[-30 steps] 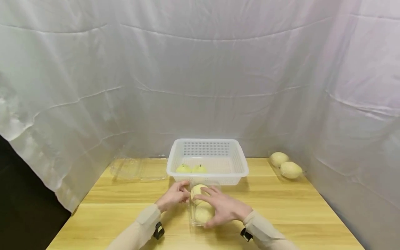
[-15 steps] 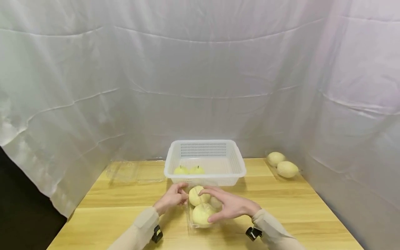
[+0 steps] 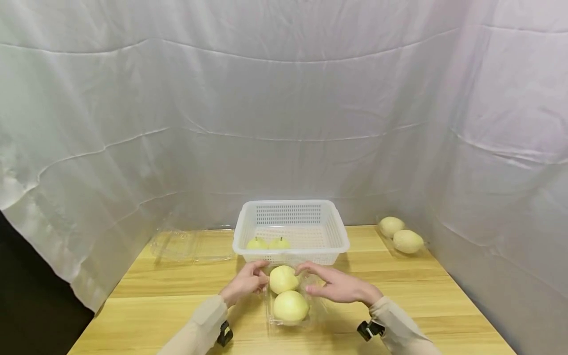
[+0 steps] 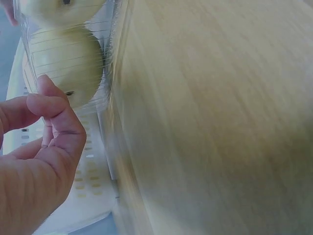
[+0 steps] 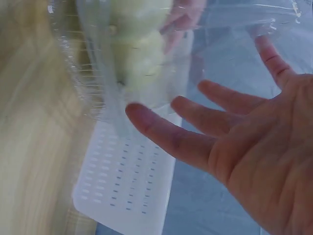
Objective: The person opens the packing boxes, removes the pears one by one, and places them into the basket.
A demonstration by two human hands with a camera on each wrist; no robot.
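Note:
Two pale yellow pears, a far one (image 3: 284,279) and a near one (image 3: 291,306), sit in a clear plastic clamshell box (image 3: 276,322) in front of me. My left hand (image 3: 246,285) pinches the box's left rim between thumb and finger; in the left wrist view that hand (image 4: 51,132) is beside the far pear (image 4: 66,61). The clear lid (image 3: 316,288) stands raised on the box's right side. My right hand (image 3: 343,287) is at the lid, fingers spread; in the right wrist view its fingertips (image 5: 139,115) are against or just behind the clear plastic.
A white perforated basket (image 3: 290,255) stands just beyond the box, with two stemmed pears (image 3: 279,242) inside. At the back right, two pears (image 3: 408,241) lie in clear packaging. An opened clear box (image 3: 177,245) lies at the back left. Grey curtains (image 3: 284,123) surround the wooden table (image 3: 177,305).
My right hand has moved right, off the top of the pears, and the lid has swung right with it, uncovering them. The left hand has stayed at the box's left rim.

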